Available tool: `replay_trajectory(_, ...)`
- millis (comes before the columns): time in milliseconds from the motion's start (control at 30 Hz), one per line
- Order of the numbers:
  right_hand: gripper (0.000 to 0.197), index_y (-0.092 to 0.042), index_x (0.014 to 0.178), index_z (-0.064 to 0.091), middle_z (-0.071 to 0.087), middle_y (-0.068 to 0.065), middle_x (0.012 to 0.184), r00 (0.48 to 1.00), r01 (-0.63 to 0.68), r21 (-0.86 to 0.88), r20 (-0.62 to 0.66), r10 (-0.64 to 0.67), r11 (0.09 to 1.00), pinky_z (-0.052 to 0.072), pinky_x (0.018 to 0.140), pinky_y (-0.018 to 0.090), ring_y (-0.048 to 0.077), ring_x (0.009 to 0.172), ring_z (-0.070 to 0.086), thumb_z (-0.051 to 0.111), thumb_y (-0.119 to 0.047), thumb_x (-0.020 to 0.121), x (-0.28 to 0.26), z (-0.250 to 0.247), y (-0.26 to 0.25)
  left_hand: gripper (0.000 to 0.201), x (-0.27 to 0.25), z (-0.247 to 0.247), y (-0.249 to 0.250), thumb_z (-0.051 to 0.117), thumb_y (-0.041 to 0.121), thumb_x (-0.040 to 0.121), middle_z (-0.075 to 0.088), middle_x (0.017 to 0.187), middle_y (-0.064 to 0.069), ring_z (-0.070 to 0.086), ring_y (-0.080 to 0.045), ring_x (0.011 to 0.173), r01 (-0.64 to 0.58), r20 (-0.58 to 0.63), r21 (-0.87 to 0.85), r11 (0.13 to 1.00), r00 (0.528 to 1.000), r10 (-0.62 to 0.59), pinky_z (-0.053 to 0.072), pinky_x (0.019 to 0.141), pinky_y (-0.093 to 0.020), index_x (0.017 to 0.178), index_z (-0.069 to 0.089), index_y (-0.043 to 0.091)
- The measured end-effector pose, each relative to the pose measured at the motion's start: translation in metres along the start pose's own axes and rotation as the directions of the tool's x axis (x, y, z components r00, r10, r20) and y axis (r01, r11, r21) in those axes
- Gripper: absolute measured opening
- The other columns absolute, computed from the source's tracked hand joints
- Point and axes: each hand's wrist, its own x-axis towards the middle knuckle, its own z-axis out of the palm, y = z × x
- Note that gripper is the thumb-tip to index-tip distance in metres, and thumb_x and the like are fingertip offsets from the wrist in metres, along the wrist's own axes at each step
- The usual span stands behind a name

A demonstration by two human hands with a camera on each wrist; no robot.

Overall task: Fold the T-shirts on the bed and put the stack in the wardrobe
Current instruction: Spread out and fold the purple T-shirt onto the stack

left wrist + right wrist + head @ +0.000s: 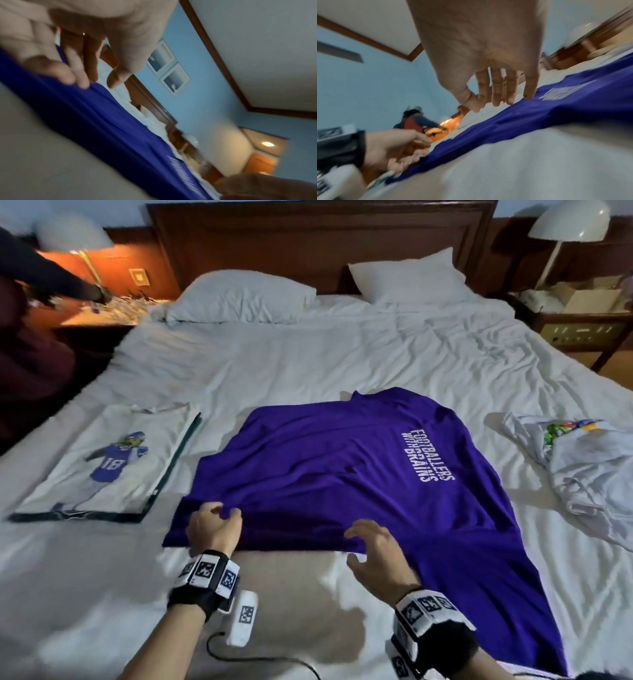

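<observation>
A purple T-shirt [342,467] with white lettering lies spread across the white bed [308,364], and its near left part is folded over. My left hand [222,510] rests curved fingertips on that fold. In the left wrist view the fingertips [80,82] touch the purple cloth [102,121] and the thumb stands apart. My right hand [370,546] hovers with spread fingers over the shirt's near edge; its little finger [529,94] touches the cloth [539,115]. A folded white T-shirt with a footballer print [109,463] lies at the left on a dark green one. A crumpled white T-shirt [582,470] lies at the right.
Two pillows [239,296] [407,275] lean by the wooden headboard [322,234]. Nightstands with lamps flank the bed [96,313] [582,320]. Another person [30,337] reaches over the left nightstand. A black cable [260,660] trails on the sheet near my left forearm.
</observation>
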Motion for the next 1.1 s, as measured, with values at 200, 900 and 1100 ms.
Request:
replay_trajectory(200,0.067,-0.025,0.152,0.019,0.006,-0.009,0.161,0.916,0.128,-0.397,0.399,0.045,0.909,0.007,0.118,0.051,0.016,0.149,0.002,0.047,-0.016,0.092,0.05,0.065,-0.035,0.062,0.068,-0.036,-0.061,0.063,0.054,0.084,0.056,0.126,-0.022,0.049,-0.038,0.12,0.118,0.096,0.326,0.938,0.983,-0.157,0.041,0.1,-0.048,0.118,0.056,0.003)
replay_trajectory(900,0.085,-0.033,0.149,0.03,0.021,-0.014,0.158,0.86,0.296,-0.348,0.502,-0.089,0.889,0.01,0.118,0.044,0.01,0.148,0.012,0.045,0.01,0.078,0.014,0.044,-0.032,0.026,0.021,-0.089,-0.117,0.072,0.023,0.086,0.065,0.051,-0.014,0.057,-0.022,0.042,0.193,0.17,-0.165,0.967,0.972,-0.165,0.051,0.053,-0.029,0.069,0.068,0.004)
replay_trajectory(1100,0.076,-0.037,0.146,0.035,0.024,-0.016,0.156,0.864,0.241,-0.21,0.491,-0.111,0.947,0.006,0.12,0.048,0.006,0.147,0.012,0.05,-0.018,0.074,-0.001,0.035,-0.026,0.021,0.013,-0.089,-0.103,0.071,0.032,0.083,0.071,0.092,-0.014,0.068,-0.034,0.086,0.092,0.111,0.275,0.957,0.986,-0.127,0.056,0.078,-0.043,0.088,0.068,0.012)
